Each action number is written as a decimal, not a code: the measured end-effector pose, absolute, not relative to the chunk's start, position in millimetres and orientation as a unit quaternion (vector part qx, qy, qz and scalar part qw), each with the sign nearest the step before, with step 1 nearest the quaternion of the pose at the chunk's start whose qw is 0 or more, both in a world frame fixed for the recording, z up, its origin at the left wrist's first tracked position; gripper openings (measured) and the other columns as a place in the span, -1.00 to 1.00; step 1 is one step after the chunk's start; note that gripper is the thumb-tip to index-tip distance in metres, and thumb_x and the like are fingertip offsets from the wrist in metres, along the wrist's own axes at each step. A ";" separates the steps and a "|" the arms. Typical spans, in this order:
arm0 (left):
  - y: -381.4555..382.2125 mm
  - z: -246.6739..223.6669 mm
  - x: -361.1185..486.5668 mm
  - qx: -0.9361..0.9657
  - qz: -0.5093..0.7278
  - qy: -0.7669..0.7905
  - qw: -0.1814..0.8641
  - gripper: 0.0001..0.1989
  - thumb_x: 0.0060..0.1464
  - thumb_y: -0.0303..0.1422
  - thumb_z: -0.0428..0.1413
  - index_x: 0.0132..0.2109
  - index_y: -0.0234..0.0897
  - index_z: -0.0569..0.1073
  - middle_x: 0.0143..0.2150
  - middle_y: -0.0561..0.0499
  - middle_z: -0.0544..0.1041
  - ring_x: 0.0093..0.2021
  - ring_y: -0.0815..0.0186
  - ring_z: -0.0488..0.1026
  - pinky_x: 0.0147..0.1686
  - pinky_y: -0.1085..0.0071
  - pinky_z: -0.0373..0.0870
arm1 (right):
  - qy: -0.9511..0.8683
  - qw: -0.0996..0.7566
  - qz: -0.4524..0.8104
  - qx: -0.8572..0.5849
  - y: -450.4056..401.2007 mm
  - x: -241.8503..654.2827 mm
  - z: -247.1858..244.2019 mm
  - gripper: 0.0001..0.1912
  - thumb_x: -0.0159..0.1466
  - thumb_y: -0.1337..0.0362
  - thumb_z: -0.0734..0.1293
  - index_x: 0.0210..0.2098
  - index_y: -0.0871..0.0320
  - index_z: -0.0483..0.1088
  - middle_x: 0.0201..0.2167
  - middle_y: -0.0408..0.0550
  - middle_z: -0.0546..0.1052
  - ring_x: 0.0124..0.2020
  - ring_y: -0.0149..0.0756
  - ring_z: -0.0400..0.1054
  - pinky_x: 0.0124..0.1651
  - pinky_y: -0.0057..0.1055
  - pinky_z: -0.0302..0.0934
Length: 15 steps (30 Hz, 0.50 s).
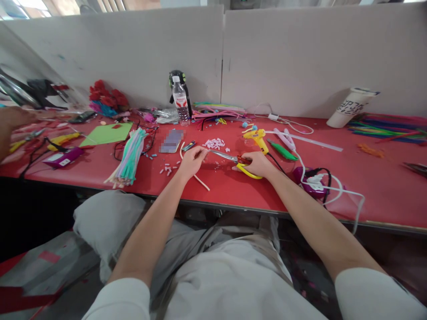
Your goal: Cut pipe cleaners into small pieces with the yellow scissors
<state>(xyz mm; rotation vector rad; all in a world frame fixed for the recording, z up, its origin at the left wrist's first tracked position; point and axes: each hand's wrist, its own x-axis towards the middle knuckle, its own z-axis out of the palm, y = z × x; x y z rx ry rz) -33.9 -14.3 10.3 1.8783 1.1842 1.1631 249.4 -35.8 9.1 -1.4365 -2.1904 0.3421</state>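
My right hand [256,163] is closed around the yellow handles of a pair of scissors [224,155], whose blades point left. At their tips, my left hand [194,161] is pinched shut; what its fingertips hold is too small to make out. A cream pipe cleaner [202,182] curves beneath my left hand and wrist. Just past the blades lies a pile of short pale-pink cut pieces [214,143]. More pale cut pieces [167,169] are scattered left of my left forearm. A small cutter [189,146] rests behind my left hand.
A yellow glue gun [258,138] and a green-handled tool [283,151] lie beyond my right hand. Purple power box [312,183] with white cords sits right. Left are a pastel pipe-cleaner bundle [130,155], phone [172,141] and water bottle [180,102]. Another person's hand [15,118] shows far left.
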 end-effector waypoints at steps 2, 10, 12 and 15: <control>-13.6 9.6 -34.2 0.716 0.442 0.444 0.308 -0.69 0.19 -0.12 0.05 -0.28 -0.30 0.46 -0.41 0.02 0.49 -0.40 0.35 0.44 -0.34 0.44 0.39 | -0.805 0.238 0.119 -0.530 -35.4 249.3 9.5 -0.41 0.03 -0.28 0.37 -0.59 0.11 0.15 -0.63 -0.20 0.23 -0.53 -0.40 0.03 -0.44 -0.37 -0.15; -9.5 5.1 -35.2 0.716 0.456 0.434 0.303 -0.72 0.20 -0.16 0.05 -0.29 -0.29 0.45 -0.42 0.03 0.50 -0.43 0.36 0.45 -0.38 0.45 0.39 | -0.806 0.230 0.111 -0.534 -34.8 249.9 7.8 -0.42 0.05 -0.26 0.36 -0.58 0.12 0.17 -0.62 -0.21 0.24 -0.54 -0.43 0.05 -0.46 -0.39 -0.13; -9.8 5.1 -35.5 0.720 0.453 0.432 0.298 -0.74 0.20 -0.18 0.06 -0.29 -0.29 0.45 -0.44 0.04 0.50 -0.43 0.37 0.44 -0.37 0.45 0.39 | -0.805 0.230 0.113 -0.535 -34.4 250.0 7.4 -0.43 0.06 -0.26 0.36 -0.57 0.12 0.18 -0.62 -0.21 0.24 -0.54 -0.43 0.05 -0.47 -0.40 -0.13; -10.7 6.2 -35.7 0.726 0.449 0.433 0.289 -0.75 0.20 -0.18 0.06 -0.29 -0.29 0.45 -0.45 0.04 0.50 -0.44 0.36 0.45 -0.37 0.44 0.39 | -0.805 0.227 0.115 -0.536 -33.9 249.8 7.5 -0.43 0.06 -0.25 0.36 -0.58 0.12 0.18 -0.63 -0.22 0.24 -0.55 -0.43 0.05 -0.46 -0.39 -0.13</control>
